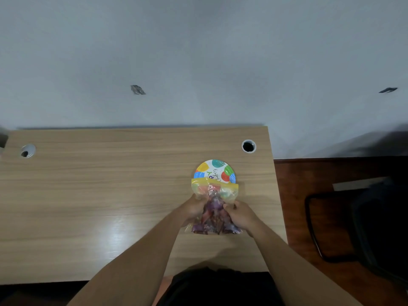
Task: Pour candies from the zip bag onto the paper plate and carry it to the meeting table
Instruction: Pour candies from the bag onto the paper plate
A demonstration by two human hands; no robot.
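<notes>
A clear zip bag (pixel 215 206) with a yellow zip strip holds several purple and red wrapped candies. Its zip end lies over the near edge of a colourful balloon-print paper plate (pixel 217 170) on the wooden desk. My left hand (pixel 194 207) grips the bag's left side and my right hand (pixel 239 214) grips its right side. No candy lies on the visible part of the plate. The plate's near part is hidden by the bag.
The wooden desk (pixel 110 195) has a cable hole (pixel 248 146) behind the plate and another cable hole (pixel 27 150) at the far left. Its right edge runs just right of the bag. A dark chair (pixel 364 228) stands on the floor to the right. A white wall rises behind.
</notes>
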